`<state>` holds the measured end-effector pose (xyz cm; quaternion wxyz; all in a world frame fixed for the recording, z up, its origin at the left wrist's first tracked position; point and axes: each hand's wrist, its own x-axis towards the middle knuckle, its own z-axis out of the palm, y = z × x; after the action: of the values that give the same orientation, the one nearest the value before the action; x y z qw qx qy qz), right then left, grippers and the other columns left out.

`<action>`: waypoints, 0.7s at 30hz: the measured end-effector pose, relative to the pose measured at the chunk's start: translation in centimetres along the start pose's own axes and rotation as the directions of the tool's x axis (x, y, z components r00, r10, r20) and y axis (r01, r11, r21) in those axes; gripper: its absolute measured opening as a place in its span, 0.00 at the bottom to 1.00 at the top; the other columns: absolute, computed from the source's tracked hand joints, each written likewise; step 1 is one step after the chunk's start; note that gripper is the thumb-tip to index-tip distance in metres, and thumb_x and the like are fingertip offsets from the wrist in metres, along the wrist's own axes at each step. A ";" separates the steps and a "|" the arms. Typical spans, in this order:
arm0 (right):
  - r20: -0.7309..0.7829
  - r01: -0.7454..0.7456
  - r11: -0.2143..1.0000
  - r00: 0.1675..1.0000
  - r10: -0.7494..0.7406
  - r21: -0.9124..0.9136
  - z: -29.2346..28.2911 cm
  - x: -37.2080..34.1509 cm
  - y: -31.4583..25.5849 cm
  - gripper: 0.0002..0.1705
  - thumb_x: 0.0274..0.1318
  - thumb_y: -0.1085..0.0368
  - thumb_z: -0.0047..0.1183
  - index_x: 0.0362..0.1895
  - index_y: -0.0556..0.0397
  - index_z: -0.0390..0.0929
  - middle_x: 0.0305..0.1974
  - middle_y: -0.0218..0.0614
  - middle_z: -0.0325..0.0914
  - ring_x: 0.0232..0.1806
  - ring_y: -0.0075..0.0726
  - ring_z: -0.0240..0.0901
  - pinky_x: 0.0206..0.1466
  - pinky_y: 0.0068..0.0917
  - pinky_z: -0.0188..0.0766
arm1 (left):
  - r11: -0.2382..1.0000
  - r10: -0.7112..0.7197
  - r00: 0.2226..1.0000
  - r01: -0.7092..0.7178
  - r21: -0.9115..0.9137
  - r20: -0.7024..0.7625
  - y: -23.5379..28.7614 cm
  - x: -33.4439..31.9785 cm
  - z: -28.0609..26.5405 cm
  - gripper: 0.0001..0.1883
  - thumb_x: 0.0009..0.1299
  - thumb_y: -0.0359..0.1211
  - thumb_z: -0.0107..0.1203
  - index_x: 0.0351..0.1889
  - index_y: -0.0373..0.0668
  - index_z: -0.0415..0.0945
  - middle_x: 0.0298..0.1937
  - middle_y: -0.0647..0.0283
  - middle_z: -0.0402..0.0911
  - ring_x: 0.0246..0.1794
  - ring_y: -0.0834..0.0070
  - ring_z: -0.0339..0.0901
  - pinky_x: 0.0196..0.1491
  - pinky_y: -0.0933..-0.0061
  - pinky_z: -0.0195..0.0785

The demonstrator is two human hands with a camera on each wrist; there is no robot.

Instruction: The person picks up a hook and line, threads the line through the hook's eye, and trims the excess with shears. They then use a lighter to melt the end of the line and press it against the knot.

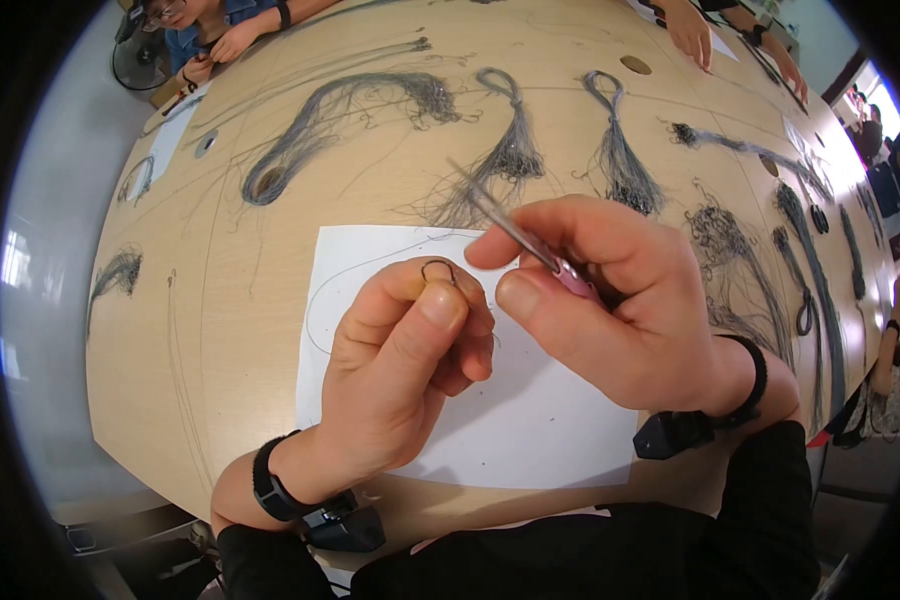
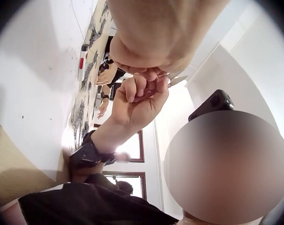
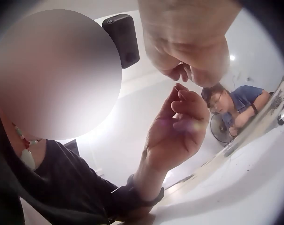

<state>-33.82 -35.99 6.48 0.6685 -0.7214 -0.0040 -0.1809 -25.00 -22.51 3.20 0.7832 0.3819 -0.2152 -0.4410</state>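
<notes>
Thumb and forefinger of my left hand (image 1: 395,360) pinch a dark, curved fish hook (image 1: 438,264), its bend standing up above the thumbnail. A thin line (image 1: 309,312) loops over the white paper (image 1: 530,430) to the left of that hand. My right hand (image 1: 635,290), close on the right, grips small scissors (image 1: 512,228) with pinkish handles. Their blades point up and left, away from me, past the left fingertips. In the left wrist view the scissor blades (image 2: 179,80) stick out beyond the right fingers.
Bundles of grey line lie across the table, including a looped bundle (image 1: 515,125), a second looped bundle (image 1: 610,135) and a long bent hank (image 1: 300,135). More bundles (image 1: 820,270) lie along the right. Another person (image 1: 220,35) sits across the table; someone's hands (image 1: 692,35) work at the far right.
</notes>
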 end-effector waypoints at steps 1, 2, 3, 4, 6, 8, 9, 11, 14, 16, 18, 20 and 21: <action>-0.003 -0.002 1.000 1.000 0.002 0.001 0.1 0.0 0.2 0.15 0.47 0.76 0.45 0.42 0.66 0.66 0.28 0.32 0.73 0.24 0.14 0.63 0.28 0.11 0.62 | 1.000 -0.003 1.000 0.003 0.000 0.000 -0.1 -0.1 0.0 0.07 0.66 0.35 0.43 0.39 0.46 0.67 0.30 0.66 0.71 0.25 0.81 0.67 0.23 0.86 0.55; -0.008 0.037 0.999 0.999 -0.037 0.002 0.2 -0.1 0.6 0.14 0.47 0.75 0.46 0.41 0.66 0.67 0.29 0.33 0.73 0.25 0.15 0.63 0.28 0.11 0.62 | 1.000 -0.013 1.000 0.013 0.007 0.000 -0.2 -0.1 -0.1 0.07 0.65 0.34 0.44 0.40 0.46 0.68 0.30 0.66 0.71 0.25 0.82 0.67 0.23 0.86 0.56; -0.013 0.076 0.997 0.997 -0.076 0.002 0.3 -0.1 0.9 0.14 0.47 0.75 0.46 0.41 0.66 0.67 0.29 0.34 0.74 0.25 0.15 0.64 0.28 0.12 0.63 | 1.000 -0.022 1.000 0.022 0.013 0.000 -0.2 -0.1 -0.2 0.08 0.65 0.34 0.44 0.40 0.46 0.69 0.29 0.67 0.71 0.25 0.82 0.67 0.23 0.86 0.56; -0.015 0.075 0.997 0.997 -0.075 0.002 0.2 -0.1 0.9 0.14 0.47 0.75 0.46 0.41 0.66 0.67 0.29 0.34 0.74 0.25 0.15 0.64 0.28 0.12 0.63 | 1.000 -0.024 1.000 0.024 0.013 0.001 -0.3 -0.2 -0.2 0.08 0.65 0.34 0.44 0.40 0.46 0.69 0.29 0.67 0.71 0.25 0.82 0.67 0.23 0.86 0.56; 0.025 0.067 0.994 0.998 -0.065 -0.083 -0.1 0.0 1.0 0.13 0.46 0.73 0.48 0.38 0.65 0.68 0.28 0.33 0.73 0.25 0.16 0.65 0.28 0.14 0.64 | 0.998 -0.039 0.999 0.040 0.051 -0.019 -0.5 -0.2 -0.2 0.08 0.65 0.34 0.45 0.41 0.45 0.69 0.28 0.67 0.71 0.25 0.83 0.68 0.23 0.87 0.56; 0.033 0.081 0.985 0.996 -0.077 -0.154 -0.3 0.1 0.9 0.12 0.46 0.71 0.49 0.37 0.64 0.69 0.27 0.33 0.73 0.25 0.17 0.65 0.27 0.15 0.64 | 0.996 -0.048 0.999 0.049 0.073 -0.020 -0.6 -0.2 -0.2 0.08 0.65 0.34 0.44 0.41 0.45 0.69 0.28 0.67 0.71 0.25 0.83 0.68 0.23 0.87 0.56; 0.043 0.097 0.970 0.995 -0.090 -0.223 -0.3 0.1 0.9 0.12 0.46 0.70 0.50 0.36 0.63 0.69 0.26 0.33 0.73 0.25 0.17 0.65 0.27 0.16 0.64 | 0.994 -0.054 0.998 0.056 0.094 -0.024 -0.6 -0.2 -0.2 0.08 0.65 0.33 0.44 0.41 0.45 0.69 0.29 0.67 0.71 0.24 0.83 0.68 0.23 0.87 0.56; 0.032 0.169 0.936 0.985 -0.167 -0.309 -0.3 0.0 1.0 0.11 0.46 0.69 0.50 0.35 0.62 0.69 0.25 0.33 0.72 0.25 0.17 0.65 0.26 0.16 0.63 | 0.995 -0.053 0.998 0.055 0.080 -0.029 -0.5 -0.2 0.0 0.08 0.65 0.33 0.44 0.41 0.45 0.69 0.29 0.66 0.71 0.24 0.83 0.68 0.23 0.87 0.56; 0.030 0.239 0.887 0.968 -0.247 -0.395 -0.3 -0.1 0.9 0.10 0.47 0.68 0.50 0.34 0.61 0.70 0.25 0.33 0.72 0.25 0.17 0.65 0.26 0.16 0.63 | 0.997 -0.053 0.998 0.054 0.054 -0.015 -0.3 -0.3 0.1 0.08 0.65 0.33 0.44 0.41 0.44 0.68 0.30 0.66 0.71 0.24 0.83 0.68 0.23 0.87 0.56; 0.033 0.244 0.885 0.967 -0.252 -0.397 -0.2 0.0 0.8 0.09 0.47 0.68 0.49 0.33 0.61 0.70 0.25 0.32 0.72 0.25 0.17 0.65 0.26 0.15 0.63 | 0.998 -0.053 0.999 0.053 0.041 0.005 -0.3 -0.3 0.1 0.08 0.65 0.33 0.44 0.40 0.44 0.68 0.30 0.66 0.71 0.24 0.83 0.68 0.23 0.87 0.56; -0.016 0.143 0.971 0.989 -0.148 -0.189 -0.2 0.1 0.7 0.08 0.49 0.69 0.47 0.33 0.61 0.70 0.24 0.32 0.72 0.26 0.17 0.66 0.26 0.15 0.63 | 0.999 -0.028 0.998 0.026 0.026 0.052 -0.3 -0.2 0.0 0.07 0.65 0.33 0.44 0.39 0.44 0.68 0.30 0.66 0.71 0.25 0.83 0.67 0.23 0.87 0.55; -0.009 0.129 0.975 0.991 -0.132 -0.181 -0.5 0.3 0.6 0.07 0.49 0.70 0.47 0.32 0.61 0.70 0.24 0.31 0.72 0.26 0.16 0.66 0.26 0.15 0.63 | 0.999 -0.039 0.998 0.038 0.026 0.047 -0.3 -0.2 0.0 0.06 0.65 0.32 0.44 0.38 0.44 0.68 0.30 0.66 0.70 0.25 0.83 0.67 0.23 0.87 0.55; -0.003 0.114 0.978 0.993 -0.116 -0.172 -0.5 0.4 0.5 0.07 0.49 0.70 0.46 0.32 0.61 0.71 0.24 0.31 0.72 0.26 0.16 0.66 0.27 0.14 0.63 | 0.998 -0.051 0.998 0.050 0.026 0.043 -0.3 -0.2 0.0 0.06 0.65 0.32 0.44 0.37 0.43 0.68 0.30 0.66 0.70 0.25 0.84 0.67 0.23 0.87 0.55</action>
<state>-33.43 -36.66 6.09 0.5921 -0.7737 -0.0257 -0.2237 -25.28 -22.46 3.00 0.7622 0.3872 -0.2280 -0.4660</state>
